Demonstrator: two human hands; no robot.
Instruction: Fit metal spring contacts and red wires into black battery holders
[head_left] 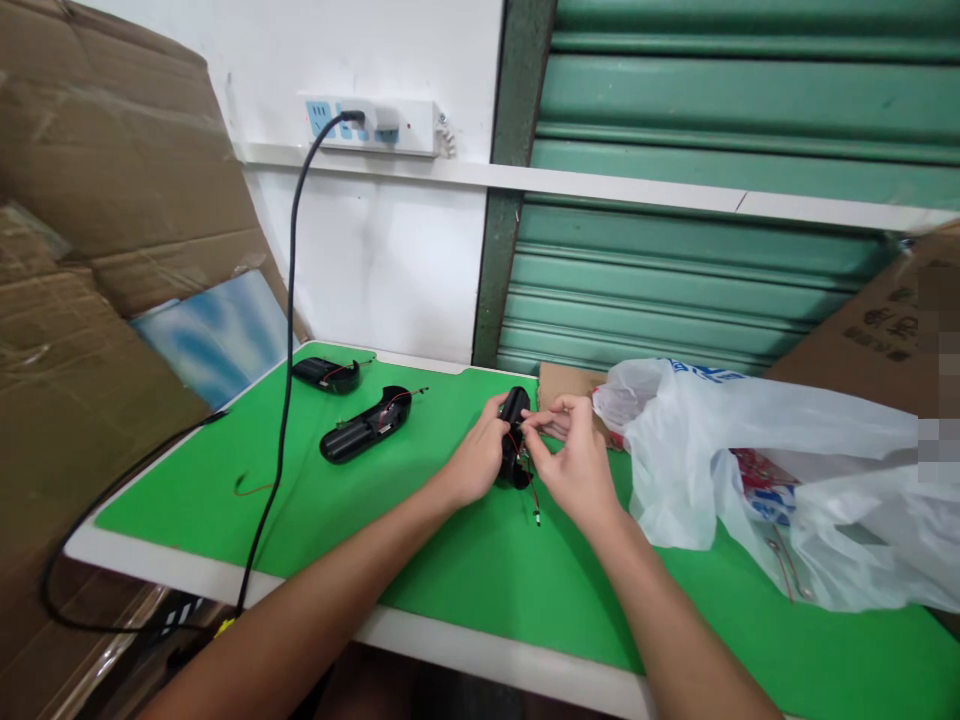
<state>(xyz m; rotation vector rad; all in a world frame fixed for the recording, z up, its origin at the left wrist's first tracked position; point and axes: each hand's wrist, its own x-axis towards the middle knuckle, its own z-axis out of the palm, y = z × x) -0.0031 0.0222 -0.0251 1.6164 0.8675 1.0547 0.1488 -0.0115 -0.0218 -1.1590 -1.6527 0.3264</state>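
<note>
Leaning against the wall at the left, big sheets of cardboard run out of view at the top and side; a green shutter fills the back right, its upper part cut off. The green table spreads below, its near right corner out of frame; a white plastic bag slumps over its right end, and what lies inside shows only as blurred red and blue print; a brown box behind the bag carries a pixelated patch. A black cable drops from the wall socket strip and crosses the table edge, its far end hidden below. Two black shells lie well apart from the hands, the nearer shell and the farther shell. The left hand is clenched around a black part, held upright just above the table's middle and half hidden by fingers; the right hand pinches at its top, likely on the thin red wire, though the pinch itself is too small to make out.
</note>
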